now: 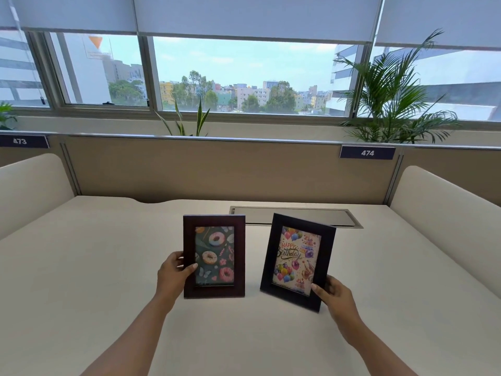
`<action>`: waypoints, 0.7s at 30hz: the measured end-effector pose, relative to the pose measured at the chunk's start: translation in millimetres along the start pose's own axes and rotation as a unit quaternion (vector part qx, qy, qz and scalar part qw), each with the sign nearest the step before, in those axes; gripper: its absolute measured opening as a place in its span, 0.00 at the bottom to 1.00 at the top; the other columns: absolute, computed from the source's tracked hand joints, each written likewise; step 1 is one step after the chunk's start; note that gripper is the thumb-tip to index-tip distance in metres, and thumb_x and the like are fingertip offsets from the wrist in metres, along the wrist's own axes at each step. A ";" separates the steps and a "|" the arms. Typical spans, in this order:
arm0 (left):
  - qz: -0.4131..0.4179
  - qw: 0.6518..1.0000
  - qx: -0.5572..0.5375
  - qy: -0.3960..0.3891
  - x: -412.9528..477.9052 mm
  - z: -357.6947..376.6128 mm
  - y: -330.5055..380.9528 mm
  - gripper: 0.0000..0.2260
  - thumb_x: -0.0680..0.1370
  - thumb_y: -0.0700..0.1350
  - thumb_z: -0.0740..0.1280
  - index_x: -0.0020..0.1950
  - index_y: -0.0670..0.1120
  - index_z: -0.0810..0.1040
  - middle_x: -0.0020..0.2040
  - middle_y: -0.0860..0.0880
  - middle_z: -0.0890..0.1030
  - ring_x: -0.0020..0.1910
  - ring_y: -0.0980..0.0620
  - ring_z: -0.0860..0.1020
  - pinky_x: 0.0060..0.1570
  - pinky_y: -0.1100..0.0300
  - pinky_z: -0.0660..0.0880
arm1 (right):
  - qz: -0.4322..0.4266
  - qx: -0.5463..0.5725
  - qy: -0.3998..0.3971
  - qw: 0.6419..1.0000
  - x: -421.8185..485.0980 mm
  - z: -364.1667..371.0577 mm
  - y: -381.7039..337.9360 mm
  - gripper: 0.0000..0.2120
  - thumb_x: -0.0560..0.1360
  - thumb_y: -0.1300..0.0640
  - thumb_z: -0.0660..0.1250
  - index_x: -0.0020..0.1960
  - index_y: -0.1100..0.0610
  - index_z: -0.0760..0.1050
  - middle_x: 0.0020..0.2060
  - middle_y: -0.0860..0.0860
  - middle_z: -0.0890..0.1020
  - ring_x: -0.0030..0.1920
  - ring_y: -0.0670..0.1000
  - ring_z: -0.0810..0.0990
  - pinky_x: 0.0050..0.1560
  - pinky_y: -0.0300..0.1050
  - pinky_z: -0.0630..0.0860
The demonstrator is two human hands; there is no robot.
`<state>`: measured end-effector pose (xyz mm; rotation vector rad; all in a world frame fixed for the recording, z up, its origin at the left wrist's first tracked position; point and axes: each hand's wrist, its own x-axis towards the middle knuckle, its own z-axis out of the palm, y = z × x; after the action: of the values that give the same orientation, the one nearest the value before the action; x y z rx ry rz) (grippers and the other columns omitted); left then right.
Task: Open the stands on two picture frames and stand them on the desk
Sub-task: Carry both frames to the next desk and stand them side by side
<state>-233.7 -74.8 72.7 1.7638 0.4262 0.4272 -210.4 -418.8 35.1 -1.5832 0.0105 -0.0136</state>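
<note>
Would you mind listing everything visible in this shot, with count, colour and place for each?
donut picture frame: 1, dark reddish-brown, upright at desk centre, left of the other frame
birthday picture frame: 1, black, tilted, to the right
desk: 1, cream, fills the foreground
cable hatch: 1, grey, set into the desk behind the frames
partition: 1, tan, behind the desk
number plates: 2, dark blue, 473 far left, 474 right, atop the partition
plants: 3, green, along the window sill
roller blinds: white, top of the windows
left hand: 1, grips the donut frame's left edge
right hand: 1, grips the birthday frame's lower right corner
</note>
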 end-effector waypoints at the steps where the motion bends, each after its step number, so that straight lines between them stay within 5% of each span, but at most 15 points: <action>1: -0.002 1.000 -0.007 -0.009 1.0 -0.4 -1.1 0.16 0.71 0.37 0.70 0.57 0.41 0.72 0.54 0.40 0.79 0.47 0.46 0.77 0.43 0.58 0.75 | 0.001 0.002 0.001 1.000 -0.2 0.7 -0.5 0.16 0.73 0.61 0.66 0.61 0.58 0.71 0.53 0.54 0.80 0.56 0.55 0.77 0.54 0.49 0.76; 7: -0.021 0.996 -0.051 -0.064 2.7 -5.5 -2.7 0.14 0.72 0.36 0.69 0.55 0.41 0.71 0.51 0.42 0.79 0.48 0.45 0.78 0.42 0.57 0.77 | 0.006 0.017 0.003 1.000 3.1 0.3 -2.5 0.13 0.73 0.61 0.66 0.56 0.56 0.72 0.49 0.51 0.81 0.53 0.53 0.79 0.53 0.50 0.77; 11: -0.032 0.992 -0.097 -0.078 -5.5 -8.8 -2.0 0.14 0.70 0.33 0.70 0.53 0.40 0.75 0.45 0.45 0.81 0.44 0.49 0.80 0.32 0.66 0.79 | 0.014 0.026 0.000 1.000 4.1 -3.1 -1.5 0.11 0.73 0.63 0.66 0.55 0.57 0.74 0.49 0.53 0.82 0.52 0.54 0.80 0.49 0.47 0.78; 15: -0.019 0.993 -0.107 -0.055 -15.9 -12.3 -4.2 0.13 0.69 0.33 0.70 0.52 0.41 0.76 0.43 0.46 0.82 0.43 0.49 0.81 0.32 0.67 0.79 | 0.012 0.022 -0.009 1.000 1.3 -4.4 -3.2 0.09 0.72 0.63 0.67 0.49 0.51 0.75 0.48 0.51 0.82 0.50 0.50 0.81 0.50 0.48 0.77; 21: 0.009 0.993 -0.115 0.005 -29.8 -21.5 -3.1 0.12 0.69 0.33 0.71 0.51 0.42 0.78 0.44 0.45 0.82 0.43 0.49 0.81 0.34 0.67 0.79 | -0.008 0.036 -0.017 0.999 -2.0 3.1 -1.3 0.13 0.73 0.64 0.66 0.57 0.57 0.73 0.50 0.54 0.80 0.52 0.55 0.79 0.49 0.46 0.77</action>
<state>-270.3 -70.9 72.7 1.5444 0.3526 0.4786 -212.4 -415.6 36.3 -1.5104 -0.0282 -0.0001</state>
